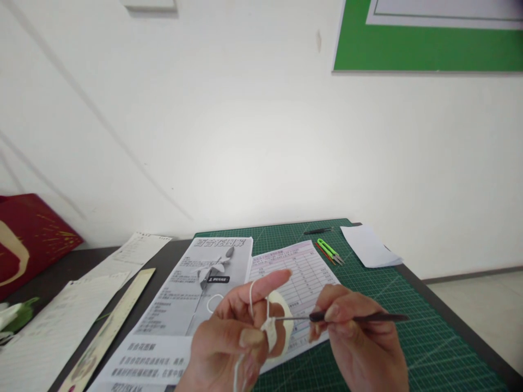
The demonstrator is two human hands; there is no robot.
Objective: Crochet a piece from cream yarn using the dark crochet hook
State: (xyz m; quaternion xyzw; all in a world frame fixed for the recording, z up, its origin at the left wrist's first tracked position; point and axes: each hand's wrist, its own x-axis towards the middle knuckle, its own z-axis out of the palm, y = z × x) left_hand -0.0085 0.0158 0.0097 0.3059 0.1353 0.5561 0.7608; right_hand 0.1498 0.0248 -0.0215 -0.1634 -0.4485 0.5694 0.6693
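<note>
Left hand (pixel 232 332), above the green cutting mat (pixel 437 348), pinches the white yarn piece (pixel 269 333) between thumb and fingers, while the right hand (pixel 363 343), also over the mat, clasps a hook (pixel 373 317) whose tip meets the piece. Gridded surface runs on to the mat's right edge; snips (pixel 332 253) lie toward its far edge.

Small white crochet piece (pixel 269 333); dark-handled hook (pixel 317 316) near-level, thin tip at piece's top; white yarn (pixel 268 306) rising above.

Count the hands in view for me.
2: the left hand, lower middle, pinching a small white yarn piece; the right hand, lower right, holding a dark-handled tool.
</note>
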